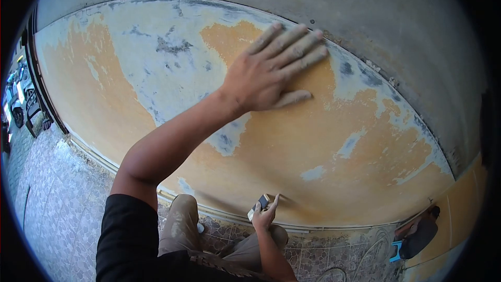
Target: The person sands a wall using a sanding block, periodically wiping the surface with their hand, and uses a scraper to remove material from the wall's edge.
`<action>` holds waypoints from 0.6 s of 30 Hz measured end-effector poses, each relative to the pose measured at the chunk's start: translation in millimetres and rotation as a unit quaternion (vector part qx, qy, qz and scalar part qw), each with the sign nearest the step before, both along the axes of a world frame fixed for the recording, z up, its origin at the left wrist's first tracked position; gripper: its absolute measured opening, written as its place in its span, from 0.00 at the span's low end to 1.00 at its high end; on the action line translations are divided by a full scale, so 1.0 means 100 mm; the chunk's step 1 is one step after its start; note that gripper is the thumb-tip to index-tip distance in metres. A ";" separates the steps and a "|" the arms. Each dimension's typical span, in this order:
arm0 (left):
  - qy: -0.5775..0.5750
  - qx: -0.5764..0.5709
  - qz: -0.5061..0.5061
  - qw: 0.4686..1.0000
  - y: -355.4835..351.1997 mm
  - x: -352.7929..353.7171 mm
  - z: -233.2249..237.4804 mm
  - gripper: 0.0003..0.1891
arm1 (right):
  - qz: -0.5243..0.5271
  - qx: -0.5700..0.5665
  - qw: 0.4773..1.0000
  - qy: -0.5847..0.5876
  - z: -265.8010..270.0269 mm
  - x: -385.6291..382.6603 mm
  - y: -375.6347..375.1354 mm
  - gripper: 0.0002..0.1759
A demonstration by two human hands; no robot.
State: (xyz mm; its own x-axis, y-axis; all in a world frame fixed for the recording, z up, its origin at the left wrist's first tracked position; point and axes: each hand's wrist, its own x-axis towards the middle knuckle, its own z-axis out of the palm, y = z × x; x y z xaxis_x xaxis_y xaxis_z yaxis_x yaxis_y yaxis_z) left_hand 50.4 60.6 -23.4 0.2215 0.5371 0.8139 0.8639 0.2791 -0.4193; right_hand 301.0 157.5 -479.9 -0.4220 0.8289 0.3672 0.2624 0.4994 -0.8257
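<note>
My left hand [276, 68] lies flat against the patchy yellow-and-white wall [282, 146], near its upper edge. Its fingers are stretched out and spread, with pale dust on them, and nothing is in its grasp. Lower down, close to my knees, my right hand [265, 217] grips a small block [259, 206] with a dark face and pale sides, which looks like a sanding block. One finger of that hand points out towards the wall. Around my left hand the surface shows worn yellow paint, whitish filler and grey patches.
A grey panel [376, 15] rises beyond the wall's edge. My dusty trouser knee [180, 219] is near the wall's foot. A cable or hose [370, 256] curls over the patterned tile floor [62, 193]. A blue stool [396, 250] with something dark stands right; a vehicle [18, 109] is far left.
</note>
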 end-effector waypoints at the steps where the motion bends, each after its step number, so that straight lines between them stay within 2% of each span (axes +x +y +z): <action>1: -0.030 0.071 0.015 0.997 -0.08 -0.06 0.08 0.45 | 0.003 -0.015 1.000 -0.002 -0.01 -0.01 0.00 0.60; 2: -0.059 0.143 0.030 0.988 -0.16 -0.13 0.15 0.43 | 0.006 -0.015 1.000 -0.002 -0.01 -0.02 0.00 0.60; 3: -0.058 0.143 0.032 0.987 -0.22 -0.20 0.22 0.43 | 0.001 -0.012 1.000 -0.004 -0.03 -0.03 -0.01 0.60; 5: -0.070 0.249 0.093 0.962 -0.34 -0.33 0.32 0.39 | -0.004 -0.010 1.000 -0.006 -0.04 -0.03 0.00 0.59; 6: -0.069 0.248 0.093 0.962 -0.42 -0.39 0.38 0.39 | -0.003 -0.017 1.000 -0.007 -0.03 -0.02 0.00 0.59; 8: -0.107 0.295 0.169 0.934 -0.57 -0.51 0.47 0.42 | -0.004 -0.025 1.000 -0.009 -0.01 0.00 -0.01 0.59; 9: -0.107 0.294 0.168 0.935 -0.61 -0.59 0.47 0.42 | -0.004 -0.016 1.000 -0.012 -0.01 0.00 0.00 0.59; 11: -0.114 0.383 0.125 0.908 -0.65 -0.71 0.45 0.35 | -0.002 -0.008 1.000 -0.012 0.00 -0.01 -0.01 0.59; 14: -0.104 0.399 0.101 0.906 -0.53 -0.85 0.26 0.37 | -0.002 0.008 1.000 0.004 -0.02 -0.04 0.00 0.59; 18: -0.104 0.320 0.103 0.936 -0.48 -0.60 0.02 0.40 | 0.013 -0.064 0.998 0.002 0.01 -0.03 -0.01 0.59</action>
State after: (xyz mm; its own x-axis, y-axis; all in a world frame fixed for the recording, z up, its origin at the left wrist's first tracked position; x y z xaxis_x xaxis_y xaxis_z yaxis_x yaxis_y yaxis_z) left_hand -9.8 12.2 -21.3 -0.0324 -0.0623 0.9975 0.8080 0.5858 0.0628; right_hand 298.2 156.1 -478.8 -0.4418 0.8581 0.2615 0.2471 0.3966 -0.8841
